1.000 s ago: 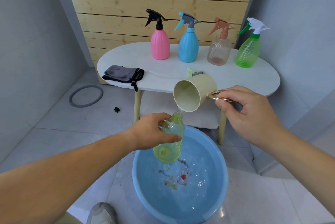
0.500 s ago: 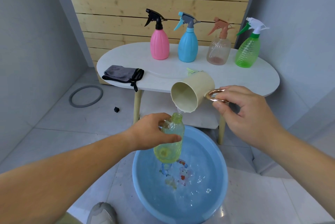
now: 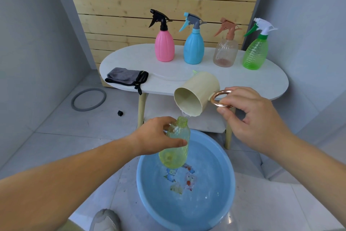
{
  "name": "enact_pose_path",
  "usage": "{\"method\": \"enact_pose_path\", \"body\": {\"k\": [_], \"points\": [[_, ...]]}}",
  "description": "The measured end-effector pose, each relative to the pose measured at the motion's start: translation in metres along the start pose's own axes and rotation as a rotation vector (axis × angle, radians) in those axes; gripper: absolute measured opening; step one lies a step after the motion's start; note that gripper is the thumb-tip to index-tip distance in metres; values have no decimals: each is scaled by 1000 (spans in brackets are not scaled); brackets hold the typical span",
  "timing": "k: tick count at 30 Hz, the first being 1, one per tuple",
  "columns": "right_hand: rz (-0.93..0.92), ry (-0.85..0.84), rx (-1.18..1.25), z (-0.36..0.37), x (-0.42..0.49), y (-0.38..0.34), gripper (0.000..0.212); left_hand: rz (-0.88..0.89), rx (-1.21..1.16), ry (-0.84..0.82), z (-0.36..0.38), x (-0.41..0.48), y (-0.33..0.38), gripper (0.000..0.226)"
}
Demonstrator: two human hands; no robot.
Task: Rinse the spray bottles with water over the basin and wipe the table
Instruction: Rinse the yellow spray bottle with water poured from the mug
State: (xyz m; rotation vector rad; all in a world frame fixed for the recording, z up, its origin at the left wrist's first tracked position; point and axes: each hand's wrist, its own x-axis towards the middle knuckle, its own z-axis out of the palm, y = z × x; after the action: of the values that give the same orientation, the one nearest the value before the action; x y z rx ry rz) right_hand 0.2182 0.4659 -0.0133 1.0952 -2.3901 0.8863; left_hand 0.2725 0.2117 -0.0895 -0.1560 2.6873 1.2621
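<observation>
- Centre of the frame: the left hand [image 3: 159, 137] grips the open yellow-green bottle [image 3: 176, 148], fingers and thumb curled round its shoulder. It holds the bottle tilted above the blue basin [image 3: 142, 189] in the lower middle of the picture.
- Just above and to the right, the right hand [image 3: 250, 118] pinches the copper ring handle [image 3: 221, 98] of the cream cup [image 3: 196, 93], thumb and fingers closed on the ring.
- The cup is tipped steeply with its lip right at the bottle's neck, and a thin trickle of water runs in.
- So this looks like the filling part of the rinse for this one bottle.
- Along the top of the frame, the pink bottle [image 3: 164, 45], blue bottle [image 3: 193, 47], clear bottle [image 3: 225, 53] and green bottle [image 3: 255, 54] stand in a row on the white table [image 3: 262, 81] with their spray heads on.
- The grey cloth [image 3: 125, 77] lies at the table's left end, so the wiping is not yet begun, by the look of it.
- Next, I reckon: level the cup, take it clear, then swirl the bottle and empty it into the basin.
- That neck is narrow, so the pour wants to stay slow and centred, and any spill should fall into the basin.
</observation>
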Motion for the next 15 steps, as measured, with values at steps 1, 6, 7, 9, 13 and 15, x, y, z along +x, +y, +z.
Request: {"method": "enact_pose_path", "body": {"k": [1,6,7,9,13,15], "points": [[-10,3,-4,0,0,0,16,0,4,2,0,0,0,56],[-64,15,-30,0,0,0,15,-12,6,1,0,0,0,63],[-73,18,-38,0,0,0,15,-13,2,1,0,-1,1,63],[-99,25,-59,1,0,0,15,-14,-1,-2,0,-1,1,64],[-150,26,-80,1,0,-1,12,-8,10,1,-1,-3,3,61],[-165,24,-85,1,1,-2,11,-8,4,-1,-1,-3,4,58]]}}
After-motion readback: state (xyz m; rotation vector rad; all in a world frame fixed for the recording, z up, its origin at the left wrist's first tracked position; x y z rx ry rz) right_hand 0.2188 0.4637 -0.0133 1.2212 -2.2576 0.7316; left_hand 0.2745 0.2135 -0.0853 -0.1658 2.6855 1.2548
